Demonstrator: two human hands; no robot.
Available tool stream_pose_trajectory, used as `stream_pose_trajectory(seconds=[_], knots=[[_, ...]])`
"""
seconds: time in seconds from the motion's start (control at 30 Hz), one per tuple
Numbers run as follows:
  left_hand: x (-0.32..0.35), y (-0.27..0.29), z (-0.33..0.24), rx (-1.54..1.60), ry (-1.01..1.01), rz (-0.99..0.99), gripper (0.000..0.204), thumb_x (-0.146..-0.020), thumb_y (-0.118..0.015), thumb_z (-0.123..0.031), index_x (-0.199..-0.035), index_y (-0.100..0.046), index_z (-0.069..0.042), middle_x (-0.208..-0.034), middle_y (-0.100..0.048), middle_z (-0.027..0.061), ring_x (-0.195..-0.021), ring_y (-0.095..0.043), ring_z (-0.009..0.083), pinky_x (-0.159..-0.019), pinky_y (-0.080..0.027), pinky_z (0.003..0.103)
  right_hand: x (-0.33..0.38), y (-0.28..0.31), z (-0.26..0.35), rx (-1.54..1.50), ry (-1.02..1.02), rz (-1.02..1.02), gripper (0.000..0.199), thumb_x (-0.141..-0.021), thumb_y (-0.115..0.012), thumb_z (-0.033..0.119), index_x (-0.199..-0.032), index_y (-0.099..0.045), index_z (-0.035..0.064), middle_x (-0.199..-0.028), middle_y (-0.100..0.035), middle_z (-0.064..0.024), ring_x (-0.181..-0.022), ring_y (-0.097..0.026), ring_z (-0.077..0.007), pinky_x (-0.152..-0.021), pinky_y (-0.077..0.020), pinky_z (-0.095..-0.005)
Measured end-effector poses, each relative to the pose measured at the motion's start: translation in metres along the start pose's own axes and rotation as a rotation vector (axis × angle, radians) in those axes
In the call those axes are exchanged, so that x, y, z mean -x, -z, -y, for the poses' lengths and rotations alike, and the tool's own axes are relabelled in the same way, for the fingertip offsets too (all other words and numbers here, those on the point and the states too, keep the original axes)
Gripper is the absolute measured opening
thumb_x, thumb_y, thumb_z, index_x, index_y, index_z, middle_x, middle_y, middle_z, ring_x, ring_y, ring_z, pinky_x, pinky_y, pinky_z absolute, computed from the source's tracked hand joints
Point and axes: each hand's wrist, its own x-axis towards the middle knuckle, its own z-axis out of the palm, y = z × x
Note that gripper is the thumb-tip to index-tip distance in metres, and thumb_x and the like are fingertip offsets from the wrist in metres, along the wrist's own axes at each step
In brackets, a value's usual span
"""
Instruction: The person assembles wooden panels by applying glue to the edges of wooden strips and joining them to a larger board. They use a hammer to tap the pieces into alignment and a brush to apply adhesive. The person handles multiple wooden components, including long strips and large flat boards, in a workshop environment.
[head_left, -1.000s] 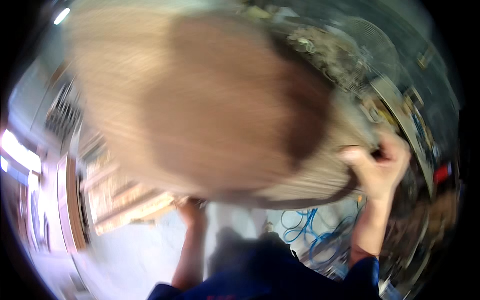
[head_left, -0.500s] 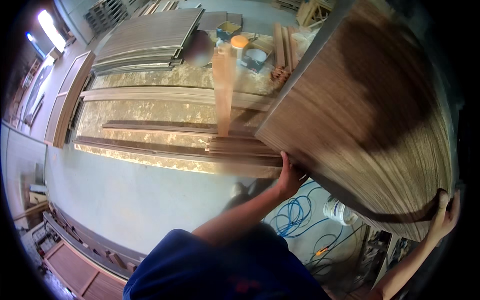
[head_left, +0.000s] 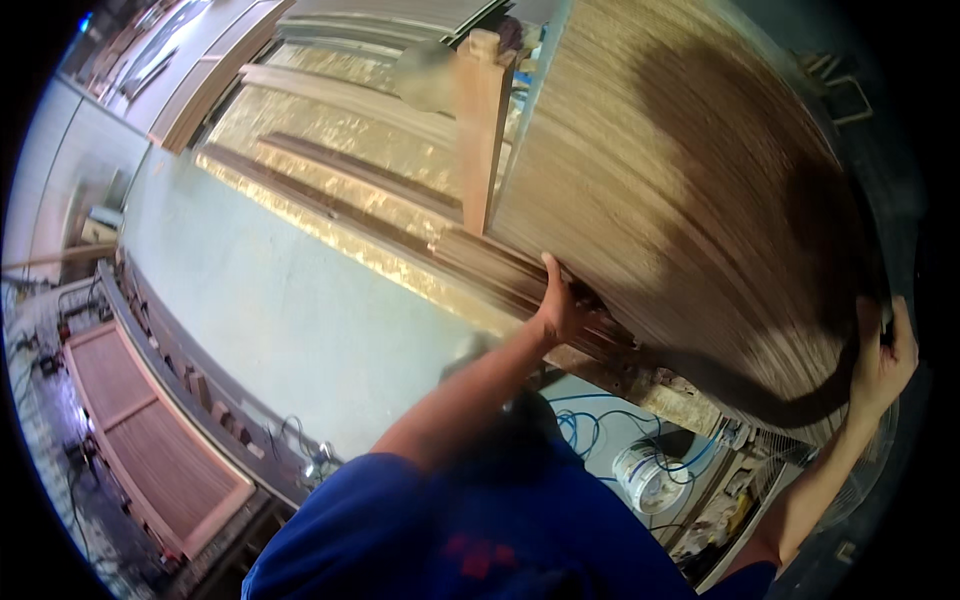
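1. The person's left hand (head_left: 558, 305) grips the lower edge of a large wooden panel (head_left: 680, 190), fingers curled under that edge and the thumb pointing up against its face.
2. The right hand (head_left: 885, 355) clasps the panel's far right edge, fingers wrapped around it from behind (only the back of the hand and the wrist show clearly).
3. The panel is off the floor, tilted and held between both hands. It fills the upper right of the view, its striped grain running lengthwise with a dark stain across it.
4. Its lower edge sits just above, perhaps touching, a stack of long dark mouldings (head_left: 500, 270) at the near edge of the bench (head_left: 330, 130); I cannot tell whether it rests there or hangs free.
5. As I judge it, the lift is done and the panel is in carry: it is not yet laid flat anywhere, so setting it down is still left.
6. An upright pale wooden post (head_left: 480, 130) stands on the bench just beside the panel's left edge.
7. Below, on the grey floor (head_left: 300, 320), lie coiled blue cable (head_left: 590, 430) and a white bucket (head_left: 650, 475), near the person's feet; a framed reddish door panel (head_left: 150, 440) lies well apart at the lower left.
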Motion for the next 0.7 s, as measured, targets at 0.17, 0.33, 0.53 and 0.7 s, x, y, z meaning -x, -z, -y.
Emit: stream_pose_trajectory(seconds=[0.17, 0.33, 0.53, 0.7], knots=[[-0.015, -0.017, -0.006, -0.007, -0.132, -0.095, 0.133, -0.077, -0.021, -0.100, -0.163, -0.004, -0.001, -0.168, -0.015, 0.0226, -0.153, -0.022, 0.0438, -0.121, -0.024, 0.061, -0.017, -0.035, -0.012, -0.239, 0.177, -0.062, 0.018, -0.095, -0.074, 0.006, -0.109, -0.070, -0.0060, -0.093, -0.078, -0.0120, -0.082, -0.072, -0.0119, -0.070, -0.0535, -0.0233], [-0.018, -0.023, 0.001, -0.153, -0.229, -0.179, 0.131, -0.078, -0.020, -0.100, -0.163, -0.001, -0.002, -0.170, -0.008, 0.0217, -0.155, -0.013, 0.0465, -0.121, -0.021, 0.065, -0.025, -0.033, 0.007, -0.098, 0.085, -0.021, 0.021, -0.096, -0.075, 0.016, -0.108, -0.073, -0.0011, -0.088, -0.075, -0.0081, -0.076, -0.066, -0.0114, -0.069, -0.0500, -0.0239], [0.001, -0.019, -0.014, -0.164, -0.245, -0.226, 0.120, -0.087, -0.022, -0.092, -0.163, -0.005, -0.001, -0.169, -0.011, 0.0236, -0.155, -0.013, 0.0461, -0.122, -0.022, 0.061, -0.033, -0.058, 0.035, -0.309, 0.011, -0.109, 0.026, -0.090, -0.081, 0.026, -0.099, -0.077, 0.0021, -0.080, -0.071, -0.0056, -0.069, -0.059, -0.0107, -0.067, -0.0462, -0.0261], [0.014, -0.013, -0.047, -1.363, -0.999, -0.909, 0.074, -0.101, -0.055, -0.053, -0.150, -0.042, 0.002, -0.148, -0.048, 0.0251, -0.141, -0.041, 0.0396, -0.118, -0.032, 0.053, -0.019, -0.056, -0.003, -0.051, -0.001, -0.065, 0.032, -0.094, -0.077, 0.029, -0.115, -0.076, 0.0051, -0.098, -0.076, -0.0060, -0.090, -0.071, -0.0148, -0.082, -0.0540, -0.0274]])
